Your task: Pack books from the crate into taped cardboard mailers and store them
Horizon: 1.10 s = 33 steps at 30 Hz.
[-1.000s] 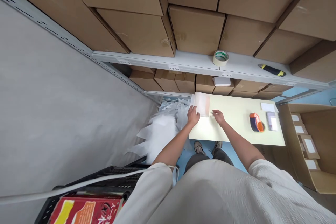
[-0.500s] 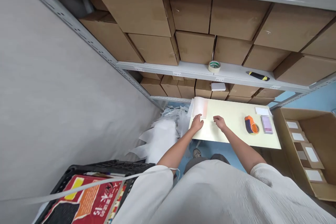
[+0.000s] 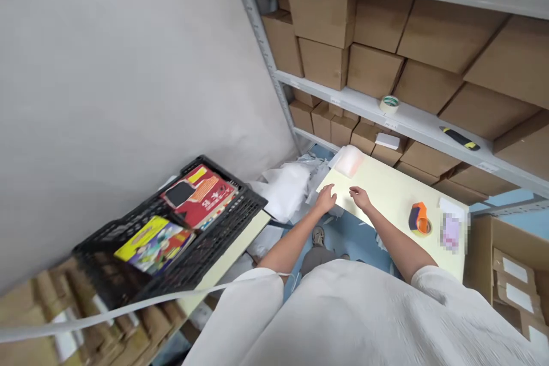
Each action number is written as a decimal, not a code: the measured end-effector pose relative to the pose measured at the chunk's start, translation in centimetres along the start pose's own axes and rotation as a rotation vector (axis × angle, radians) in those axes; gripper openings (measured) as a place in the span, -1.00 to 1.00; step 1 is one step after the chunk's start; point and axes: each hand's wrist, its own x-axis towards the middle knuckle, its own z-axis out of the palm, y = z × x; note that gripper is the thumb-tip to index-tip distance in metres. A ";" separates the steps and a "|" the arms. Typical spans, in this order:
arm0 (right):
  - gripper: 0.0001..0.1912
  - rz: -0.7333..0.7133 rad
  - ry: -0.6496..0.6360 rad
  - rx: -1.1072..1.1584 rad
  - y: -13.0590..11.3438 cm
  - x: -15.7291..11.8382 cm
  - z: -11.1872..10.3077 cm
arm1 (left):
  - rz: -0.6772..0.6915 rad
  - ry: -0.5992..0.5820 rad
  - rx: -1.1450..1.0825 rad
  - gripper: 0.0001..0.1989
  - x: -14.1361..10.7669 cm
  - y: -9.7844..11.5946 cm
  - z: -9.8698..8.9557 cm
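Note:
My left hand (image 3: pixel 326 198) is over the left front edge of the pale yellow table, its fingers apart and nothing in them. Close to its right, my right hand (image 3: pixel 359 197) hovers above the tabletop (image 3: pixel 381 183), fingers loosely bent, with no object visible in it. Beyond my left hand, at the table's back left corner, lies a pinkish packet in translucent white wrap (image 3: pixel 349 161); neither hand touches it. An orange and dark blue tape dispenser (image 3: pixel 419 219) rests further right. Beside it are a purple pack (image 3: pixel 451 231), partly blurred, and a white slip (image 3: pixel 450 207).
A black crate (image 3: pixel 223 211) with colourful books (image 3: pixel 156 243) stands on the left. White wrapping sheets (image 3: pixel 285 189) lie beside the table. Shelves of cartons (image 3: pixel 373 68) hold a tape roll (image 3: pixel 389 104) and a utility knife (image 3: pixel 460 138). A large open carton (image 3: pixel 480 257) is at right.
The view has turned left, bringing more of the black crate and its books into sight. My left hand has come off the wrapped packet, toward the table's front edge.

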 end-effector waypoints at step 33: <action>-0.69 -0.744 -0.988 -0.113 -16.0 -36.3 48.1 | -0.451 0.854 0.145 -0.59 -50.0 -22.3 -31.0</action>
